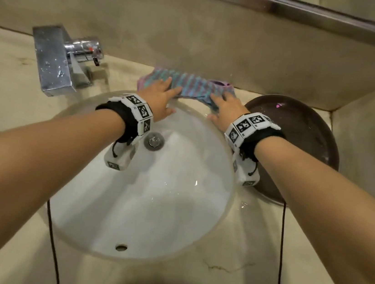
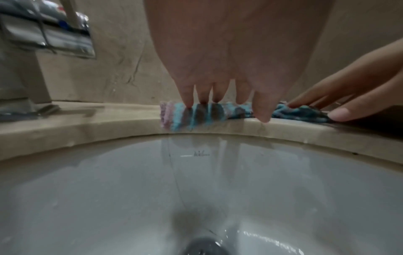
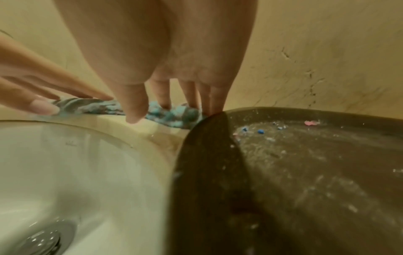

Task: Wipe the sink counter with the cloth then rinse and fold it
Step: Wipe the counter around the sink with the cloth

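Both hands, left [image 1: 161,95] and right [image 1: 227,110], press flat, fingers straight, on the cloth [image 1: 189,86] between sink [image 1: 222,194] rim and wall; a bowl [image 1: 301,137] crowds the right hand.

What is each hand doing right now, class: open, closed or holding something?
Left hand: open, straight fingers pressing the striped cloth on the counter.
Right hand: open, fingers resting on the cloth's right end.
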The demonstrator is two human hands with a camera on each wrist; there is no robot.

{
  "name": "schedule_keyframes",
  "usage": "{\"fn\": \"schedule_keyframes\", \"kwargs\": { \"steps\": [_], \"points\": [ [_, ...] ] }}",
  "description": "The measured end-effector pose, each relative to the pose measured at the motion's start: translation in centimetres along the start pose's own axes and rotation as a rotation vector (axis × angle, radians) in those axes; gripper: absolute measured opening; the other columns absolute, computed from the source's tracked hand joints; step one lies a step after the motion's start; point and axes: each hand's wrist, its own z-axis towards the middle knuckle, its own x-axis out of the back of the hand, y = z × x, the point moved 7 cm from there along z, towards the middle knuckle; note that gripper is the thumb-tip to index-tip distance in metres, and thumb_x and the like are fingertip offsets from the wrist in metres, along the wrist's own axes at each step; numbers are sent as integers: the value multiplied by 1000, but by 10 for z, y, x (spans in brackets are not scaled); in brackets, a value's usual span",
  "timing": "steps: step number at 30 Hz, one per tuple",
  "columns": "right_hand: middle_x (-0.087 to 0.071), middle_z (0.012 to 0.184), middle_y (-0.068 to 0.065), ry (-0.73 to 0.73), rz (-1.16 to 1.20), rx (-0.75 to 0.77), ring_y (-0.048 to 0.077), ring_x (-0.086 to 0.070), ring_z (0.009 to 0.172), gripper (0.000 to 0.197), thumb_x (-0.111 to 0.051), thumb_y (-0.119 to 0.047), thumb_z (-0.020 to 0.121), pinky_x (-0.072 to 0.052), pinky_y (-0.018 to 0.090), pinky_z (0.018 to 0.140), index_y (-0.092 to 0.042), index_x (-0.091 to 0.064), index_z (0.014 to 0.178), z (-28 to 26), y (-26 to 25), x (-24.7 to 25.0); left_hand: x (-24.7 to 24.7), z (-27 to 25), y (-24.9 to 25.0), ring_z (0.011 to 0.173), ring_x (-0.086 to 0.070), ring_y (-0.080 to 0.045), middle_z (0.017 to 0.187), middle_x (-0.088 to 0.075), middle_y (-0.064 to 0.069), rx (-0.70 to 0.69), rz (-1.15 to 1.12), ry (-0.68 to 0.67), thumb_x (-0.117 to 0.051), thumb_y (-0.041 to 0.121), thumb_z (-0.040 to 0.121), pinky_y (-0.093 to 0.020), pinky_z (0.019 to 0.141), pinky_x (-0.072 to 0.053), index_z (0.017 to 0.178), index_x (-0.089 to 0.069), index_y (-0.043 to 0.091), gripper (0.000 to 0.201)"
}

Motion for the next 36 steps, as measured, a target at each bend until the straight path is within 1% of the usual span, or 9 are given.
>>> {"fn": "schedule_keyframes", "kwargs": {
  "steps": [3,6,8,13,18,23,26,31,36],
  "points": [
    [-8,156,18,-38,-32,-38,39,-8,144,64,-45,-36,95,-21,47,117,-20,-15,149,5,-6,-14,-16,3,-2,147,-3,-26,159,4,-7,-16,66,-70,-39,40,95,-52,118,-6,148,-3,27,65],
    [-8,157,19,0,-14,-66,41,-11,143,59,-41,-32,97,-20,49,117,-20,-15,149,12,-16,-15,-20,-3,-9,147,0,-27,158,7,-8,-44,84,-62,-38,36,96,-44,120,-8,148,2,24,67],
    [-9,156,20,0,-21,-66,42,-13,142,58,-39,-31,97,-20,49,117,-21,-15,149,16,-25,-14,-19,-6,-18,147,0,-28,158,7,-7,-32,64,-52,-37,36,97,-42,119,-8,148,2,26,66],
    [-6,157,18,-32,-50,-24,42,-8,143,65,-44,-34,95,-16,49,118,-22,-9,150,27,-66,-13,-16,-17,-57,147,1,-28,158,8,-5,60,-10,-33,-36,37,97,-44,118,-6,148,2,28,64],
    [-2,158,17,-35,-100,42,42,-5,144,70,-43,-38,94,-11,49,119,-21,-5,150,38,-109,-13,-17,-36,-91,146,1,-29,158,8,-4,156,-56,5,-42,39,94,-52,116,-4,148,1,28,70],
    [4,158,18,-51,-139,71,43,0,144,79,-48,-43,91,-6,50,119,-21,0,150,47,-140,-15,-15,-47,-103,145,-8,-34,159,7,-5,205,-69,47,-46,36,94,-46,118,-5,149,-2,26,71],
    [5,158,16,-53,-143,68,41,1,145,84,-49,-47,90,-6,50,120,-21,2,150,47,-141,-17,-17,-46,-102,146,-4,-33,158,7,-6,199,-67,54,-47,38,93,-46,118,-5,149,-2,25,73],
    [8,159,13,-60,-156,124,39,5,145,90,-56,-46,87,-4,48,120,-26,5,150,39,-127,-20,-17,-41,-98,146,1,-33,158,8,-5,214,-89,20,-43,56,88,-50,117,-5,148,0,30,78],
    [10,159,11,-90,-107,126,36,8,146,90,-58,-40,87,-6,45,121,-26,6,150,24,-97,-20,-17,-37,-87,146,4,-32,158,7,-5,180,-77,-9,-43,59,86,-53,117,-6,148,0,30,80]
  ]
}}
